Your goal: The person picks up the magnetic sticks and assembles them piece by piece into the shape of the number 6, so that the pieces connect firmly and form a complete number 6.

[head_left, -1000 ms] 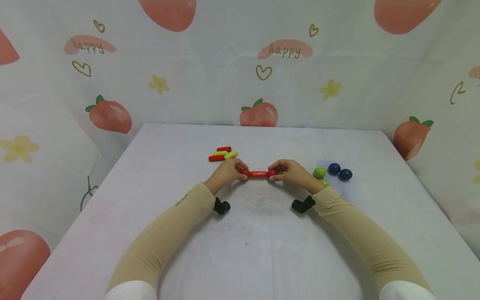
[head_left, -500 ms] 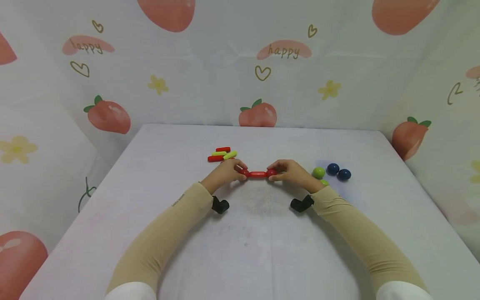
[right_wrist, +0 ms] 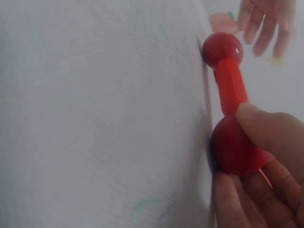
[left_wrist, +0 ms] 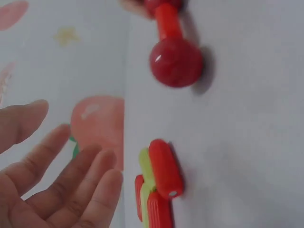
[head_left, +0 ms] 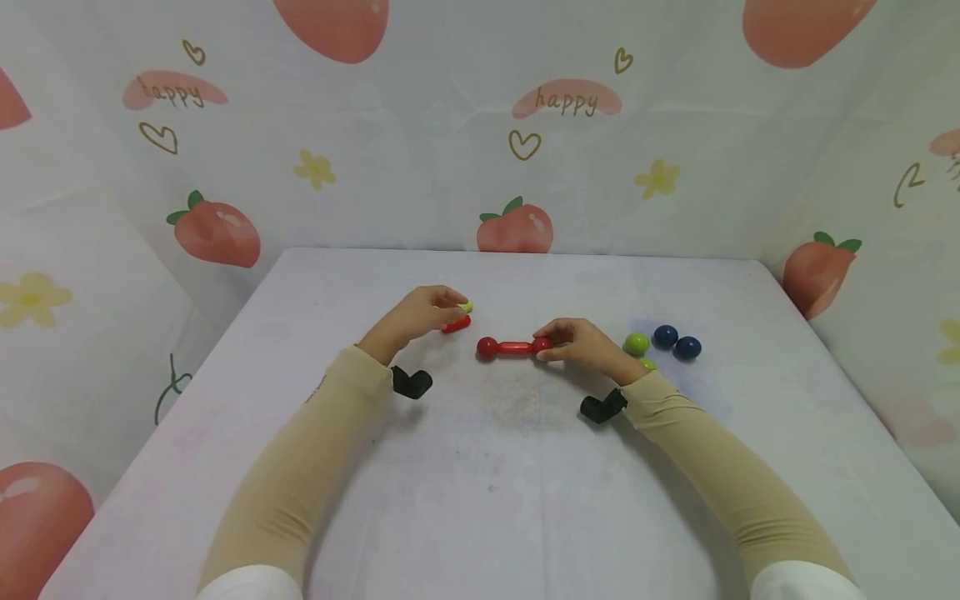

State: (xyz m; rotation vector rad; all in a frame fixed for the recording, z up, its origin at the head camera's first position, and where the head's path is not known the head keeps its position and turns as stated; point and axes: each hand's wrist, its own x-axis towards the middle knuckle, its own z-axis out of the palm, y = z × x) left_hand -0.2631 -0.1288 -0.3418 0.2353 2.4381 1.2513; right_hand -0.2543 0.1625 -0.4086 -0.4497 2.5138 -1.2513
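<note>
1. Left hand (head_left: 420, 315) reaches up from 7 o'clock, fingers loose and a bit spread, holding nothing, at roughly 10 o'clock from the red dumbbell (head_left: 515, 347)
2. Right hand (head_left: 588, 346) comes in from between 4 and 5 o'clock, thumb and fingers pinching the dumbbell's 3 o'clock end
3. Dumbbell lies sideways mid-table (head_left: 525, 500): two shiny dark red balls (right_wrist: 223, 51) with a brighter, ridged bar (right_wrist: 232, 85) between, 9 o'clock ball untouched
4. Rods (left_wrist: 166, 168), red and yellow-green, are bunched near the left hand, also around 10 o'clock
5. Green balls (head_left: 637, 343) and blue balls (head_left: 665, 337) sit at 3 o'clock, past the right hand
</note>
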